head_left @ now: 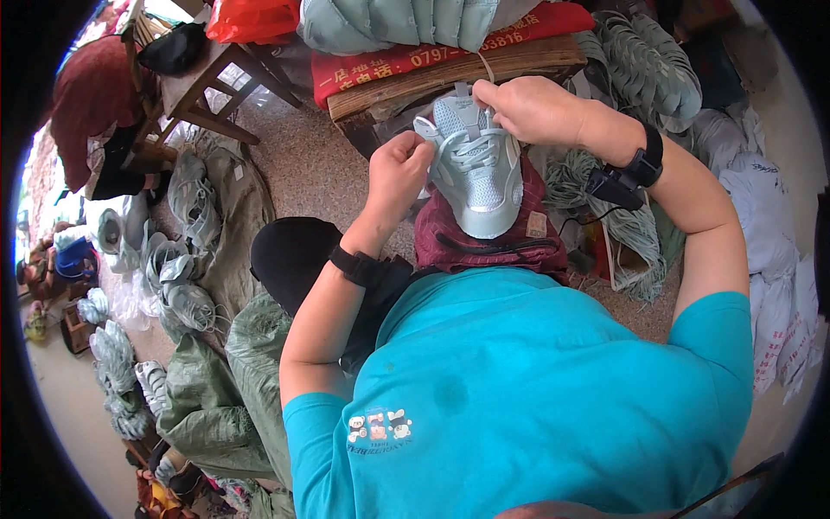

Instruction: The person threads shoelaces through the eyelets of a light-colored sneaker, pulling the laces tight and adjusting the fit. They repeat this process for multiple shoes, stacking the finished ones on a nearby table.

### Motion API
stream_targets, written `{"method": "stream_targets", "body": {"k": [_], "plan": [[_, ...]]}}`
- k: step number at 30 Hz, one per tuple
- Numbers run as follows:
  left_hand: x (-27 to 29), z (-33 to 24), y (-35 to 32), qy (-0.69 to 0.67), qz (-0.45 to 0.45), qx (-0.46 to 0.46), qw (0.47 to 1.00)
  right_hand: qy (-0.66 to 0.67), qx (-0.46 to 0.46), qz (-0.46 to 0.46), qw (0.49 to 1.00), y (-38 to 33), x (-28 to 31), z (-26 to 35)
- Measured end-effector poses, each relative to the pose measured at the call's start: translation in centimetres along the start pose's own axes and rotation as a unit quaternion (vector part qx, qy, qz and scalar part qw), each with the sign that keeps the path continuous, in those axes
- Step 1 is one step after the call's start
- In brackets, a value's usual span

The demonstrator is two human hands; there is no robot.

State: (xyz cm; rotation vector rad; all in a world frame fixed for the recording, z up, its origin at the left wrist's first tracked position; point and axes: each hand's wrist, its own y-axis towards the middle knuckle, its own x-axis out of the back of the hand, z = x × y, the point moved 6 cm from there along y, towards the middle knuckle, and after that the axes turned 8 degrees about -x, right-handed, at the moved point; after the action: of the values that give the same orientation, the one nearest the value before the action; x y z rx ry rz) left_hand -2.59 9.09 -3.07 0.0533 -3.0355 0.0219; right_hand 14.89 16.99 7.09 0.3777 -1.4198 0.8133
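A pale mint sneaker [484, 195] with criss-crossed laces rests on a dark red cloth [458, 229] over my lap, its toe toward me. My right hand [538, 111] pinches a shoelace at the far right of the shoe's lacing; a thin lace end rises above the fingers. At the left edge of the shoe's opening is my left hand [399, 169], thumb and fingers closed together. Whatever lies between those fingertips is hidden.
Ahead stands a wooden bench [380, 105] with a red banner [367, 69] and stacked pale shoe uppers [406, 22]. Bundled laces [571, 177] hang at right beside white sacks [761, 212]. Shoes [194, 203], green sacking [203, 406] and a wooden stool [216, 82] are left, near another person [99, 104].
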Motion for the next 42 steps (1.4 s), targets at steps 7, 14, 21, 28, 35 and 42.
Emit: {"method": "stream_targets", "body": {"k": [7, 14, 21, 28, 35, 42], "plan": [[-0.7, -5.8, 0.8, 0.436, 0.072, -0.223, 0.869, -0.011, 0.028, 0.045, 0.999, 0.0, 1.6, 0.7], [0.9, -7.7, 2.9, 0.332, 0.225, -0.269, 0.875, 0.016, 0.154, 0.053, 0.987, 1.3, 1.7, -1.3], [0.7, -4.9, 2.7, 0.295, 0.136, -0.233, 0.916, 0.175, 0.076, 0.062, 0.980, 1.0, 0.4, -2.9], [0.8, -1.0, 1.8, 0.104, -0.011, -0.153, 0.983, 0.440, -0.179, 0.063, 0.878, 1.7, -3.5, -4.2], [0.9, -7.2, 0.8, -0.012, -0.085, -0.152, 0.985, 0.349, -0.012, -0.099, 0.932, 1.2, -0.9, -1.0], [3.6, -15.4, 1.1, -0.110, -0.124, -0.286, 0.944, 0.533, 0.127, -0.017, 0.837, -0.4, 7.5, 6.6]]}}
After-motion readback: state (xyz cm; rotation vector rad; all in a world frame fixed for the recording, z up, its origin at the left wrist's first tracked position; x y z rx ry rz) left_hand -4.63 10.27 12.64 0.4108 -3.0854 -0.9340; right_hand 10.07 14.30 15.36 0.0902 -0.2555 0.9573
